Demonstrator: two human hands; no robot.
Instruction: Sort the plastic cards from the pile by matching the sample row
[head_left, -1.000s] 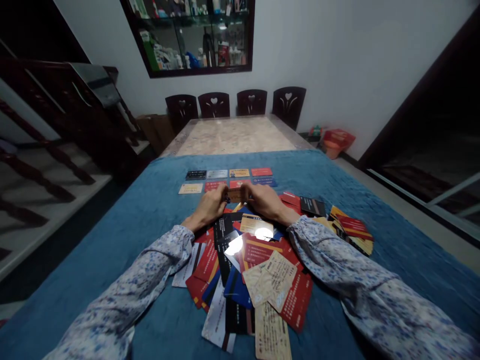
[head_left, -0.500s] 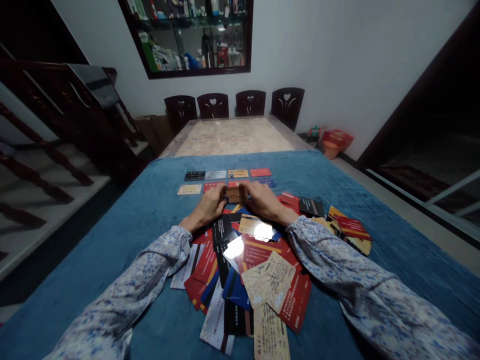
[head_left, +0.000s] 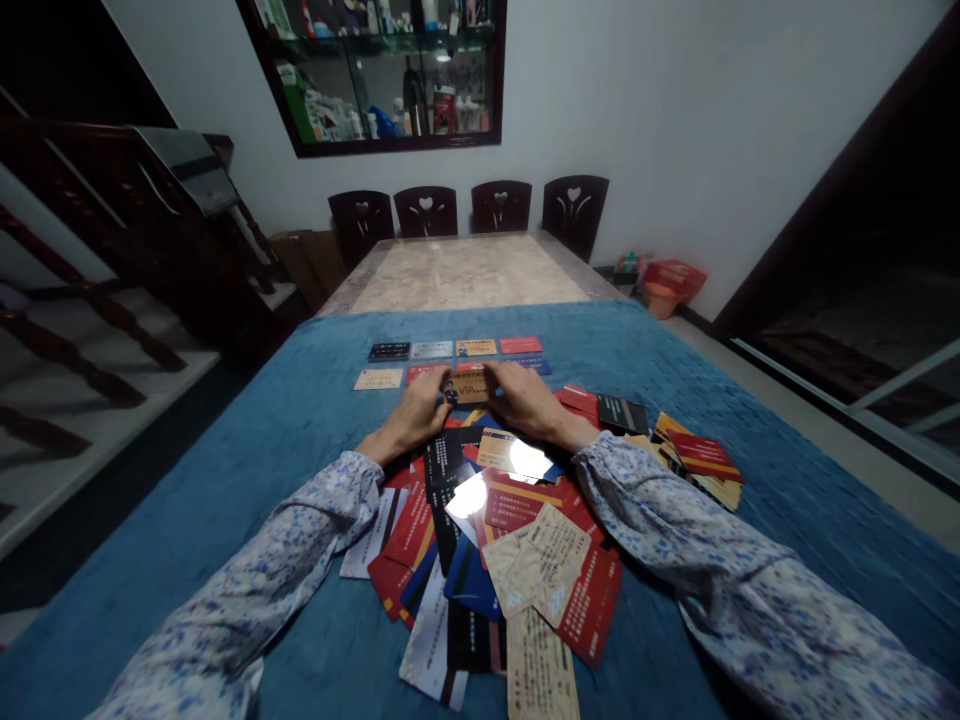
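- in the head view, we see the gold card (head_left: 472, 389), a smooth oblong tilted towards us, at the far edge of the heap (head_left: 521, 505) of thin, glossy cards.
- our left hand (head_left: 416, 410) pinches its left end, fingers nearly closed, beyond the heap.
- our right hand (head_left: 529, 402) pinches the right end likewise.
- beyond the heap lie two rows of flat cards (head_left: 432, 349).
- under the heap spreads soft, wrinkled blue cloth (head_left: 225, 480).

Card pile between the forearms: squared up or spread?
Spread. The card pile sprawls on the blue cloth, its cards overlapping at many angles, edges unaligned.
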